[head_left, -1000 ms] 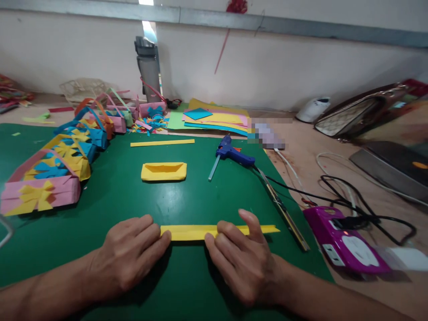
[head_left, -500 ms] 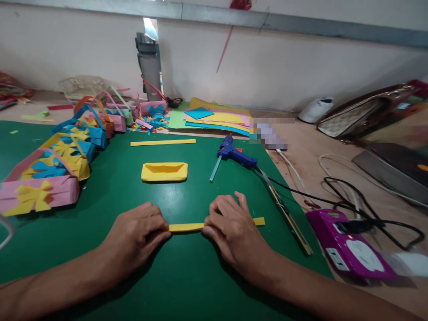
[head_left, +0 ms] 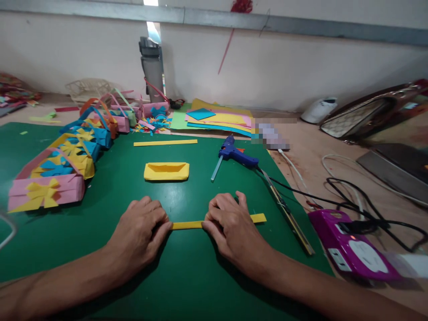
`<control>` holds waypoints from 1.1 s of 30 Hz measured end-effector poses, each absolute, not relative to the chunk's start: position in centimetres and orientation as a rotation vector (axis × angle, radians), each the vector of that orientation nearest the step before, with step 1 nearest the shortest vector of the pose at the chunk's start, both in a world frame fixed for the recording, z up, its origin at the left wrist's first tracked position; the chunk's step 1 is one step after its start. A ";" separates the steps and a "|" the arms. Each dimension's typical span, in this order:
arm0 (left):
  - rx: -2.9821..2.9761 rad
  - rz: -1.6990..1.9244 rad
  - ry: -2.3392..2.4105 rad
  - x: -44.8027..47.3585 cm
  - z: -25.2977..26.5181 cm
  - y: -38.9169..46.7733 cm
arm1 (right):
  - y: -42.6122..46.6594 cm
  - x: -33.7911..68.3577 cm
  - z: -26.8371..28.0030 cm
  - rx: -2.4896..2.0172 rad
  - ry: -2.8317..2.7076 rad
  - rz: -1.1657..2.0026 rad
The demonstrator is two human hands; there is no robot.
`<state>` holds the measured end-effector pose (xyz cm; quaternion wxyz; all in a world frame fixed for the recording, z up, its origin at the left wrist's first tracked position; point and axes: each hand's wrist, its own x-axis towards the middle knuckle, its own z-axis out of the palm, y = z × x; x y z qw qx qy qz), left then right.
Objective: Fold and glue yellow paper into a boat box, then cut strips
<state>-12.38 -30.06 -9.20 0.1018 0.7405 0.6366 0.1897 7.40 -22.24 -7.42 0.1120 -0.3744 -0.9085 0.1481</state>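
Note:
A narrow yellow paper strip (head_left: 187, 225) stretches between my two hands, low over the green mat (head_left: 187, 276). My left hand (head_left: 142, 229) pinches its left end, which the fingers hide. My right hand (head_left: 232, 225) is closed on the strip further along, thumb and fingertips on it and one finger raised. Past that hand the strip's right end sticks out and looks wider. Just beyond the hands stands a small yellow paper box (head_left: 166, 171) with an open top. A second yellow strip (head_left: 165, 143) lies flat behind the box.
A blue glue gun (head_left: 237, 154) with a glue stick lies behind my right hand. Finished paper baskets (head_left: 48, 191) line the left side. Coloured paper sheets (head_left: 217, 118) are stacked at the back. A purple power strip (head_left: 354, 245) with cables sits at the right.
The strip between my hands looks narrower and flatter now. Both hands stay closed on it with only slight movement. The whole view has shifted a little.

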 end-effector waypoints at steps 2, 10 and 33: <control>2.202 0.545 1.899 -12.3 -9.3 -30.0 | -22.2 7.3 -7.4 -1.112 -2.675 0.437; 2.225 0.494 1.953 -12.0 -9.2 -30.0 | -22.0 7.1 -7.3 -1.106 -2.726 0.410; 2.210 0.505 1.951 -11.9 -9.2 -29.7 | -21.7 7.5 -6.9 -1.091 -2.648 0.558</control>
